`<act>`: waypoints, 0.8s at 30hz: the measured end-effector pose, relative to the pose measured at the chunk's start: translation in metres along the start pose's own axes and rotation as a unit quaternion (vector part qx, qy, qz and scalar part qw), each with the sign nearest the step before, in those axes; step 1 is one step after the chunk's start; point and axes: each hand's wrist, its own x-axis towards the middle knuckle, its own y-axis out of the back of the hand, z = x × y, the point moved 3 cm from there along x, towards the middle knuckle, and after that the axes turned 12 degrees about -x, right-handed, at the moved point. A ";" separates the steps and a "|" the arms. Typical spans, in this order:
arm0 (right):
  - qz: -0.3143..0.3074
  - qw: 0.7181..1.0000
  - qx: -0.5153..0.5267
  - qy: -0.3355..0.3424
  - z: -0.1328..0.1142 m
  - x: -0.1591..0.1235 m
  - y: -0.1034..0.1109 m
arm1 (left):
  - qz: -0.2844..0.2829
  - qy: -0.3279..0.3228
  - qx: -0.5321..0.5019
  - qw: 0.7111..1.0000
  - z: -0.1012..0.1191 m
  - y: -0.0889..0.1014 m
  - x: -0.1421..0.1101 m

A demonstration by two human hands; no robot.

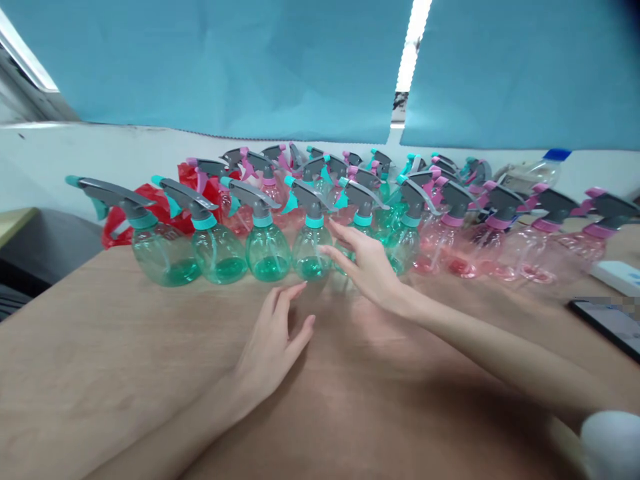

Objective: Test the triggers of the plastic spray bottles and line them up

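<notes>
A front row of spray bottles with grey trigger heads stands upright across the table. The left ones, such as this spray bottle [269, 252], have turquoise collars and green liquid; the right ones, such as this pink spray bottle [440, 243], have pink collars. My right hand [367, 261] is at the row's middle, fingers apart, its fingertips beside a green spray bottle [313, 248]; whether they touch it I cannot tell. It partly hides the bottle behind it [363, 227]. Below the row, my left hand [273, 337] is open over the table, thumb and fingers apart, holding nothing.
More spray bottles [313, 167] crowd behind the front row. Red plastic [160, 207] lies at the back left. A phone [607, 327] and a white box [617, 275] are at the right of the wooden table [125, 353]. A white rounded object [613, 443] shows at the lower right corner.
</notes>
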 end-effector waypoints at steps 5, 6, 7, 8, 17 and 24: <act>0.027 0.997 -0.032 -0.058 0.012 -0.029 0.047 | -0.023 0.008 -0.001 1.000 0.004 -0.001 -0.003; 0.029 0.995 -0.050 -0.077 0.017 -0.030 0.054 | -0.025 0.010 -0.005 1.000 0.004 -0.001 -0.003; 0.034 0.992 -0.069 -0.101 0.022 -0.030 0.061 | -0.026 0.013 -0.008 1.000 0.004 -0.001 -0.004; 0.027 0.989 -0.081 -0.123 0.027 -0.029 0.065 | -0.027 0.015 -0.011 0.999 0.004 -0.002 -0.004; -0.026 0.982 -0.040 -0.185 0.045 -0.002 0.047 | -0.015 0.011 -0.009 1.000 0.006 -0.001 0.000; -0.016 0.985 -0.078 -0.156 0.047 0.009 0.028 | -0.013 0.024 -0.029 0.999 0.004 -0.002 0.002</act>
